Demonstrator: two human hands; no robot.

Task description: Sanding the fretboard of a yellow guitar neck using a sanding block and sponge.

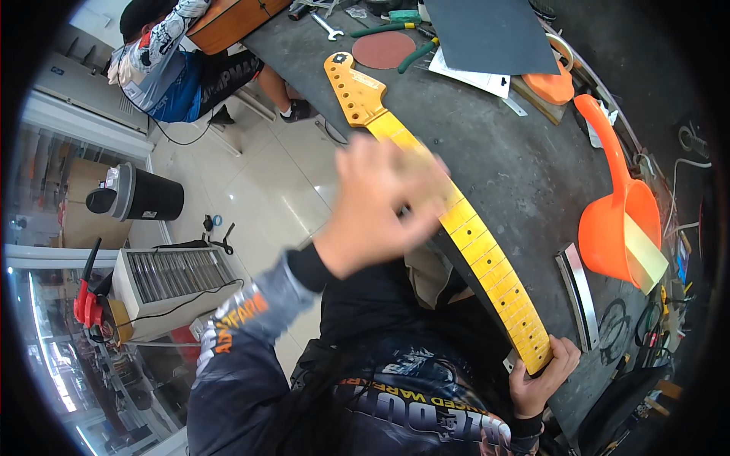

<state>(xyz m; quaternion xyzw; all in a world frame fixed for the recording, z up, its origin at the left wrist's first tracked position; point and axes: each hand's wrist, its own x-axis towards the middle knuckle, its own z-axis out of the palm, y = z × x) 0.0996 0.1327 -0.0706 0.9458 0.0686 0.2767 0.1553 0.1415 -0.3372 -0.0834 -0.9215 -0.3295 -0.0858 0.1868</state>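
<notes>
A yellow guitar neck [477,251] with dot inlays and fret lines lies diagonally along the workbench's left edge, its headstock [357,91] at the far end. My left hand [380,197] is over the upper fretboard, smeared by motion; whether its fingers hold anything cannot be made out. My right hand [544,376] grips the near end of the neck, fingers wrapped round it. A metal bar [578,296] lies just right of the neck, beside an orange dipper [608,243] with a pale yellow block [643,258] in it.
The grey bench [509,167] also carries pliers [418,53], a wrench [327,29], a red disc [384,51] and dark sheets [487,38]. Another person [171,91] sits at upper left by an acoustic guitar [224,19]. A bin [152,192] and grey cabinet [171,277] stand on the left floor.
</notes>
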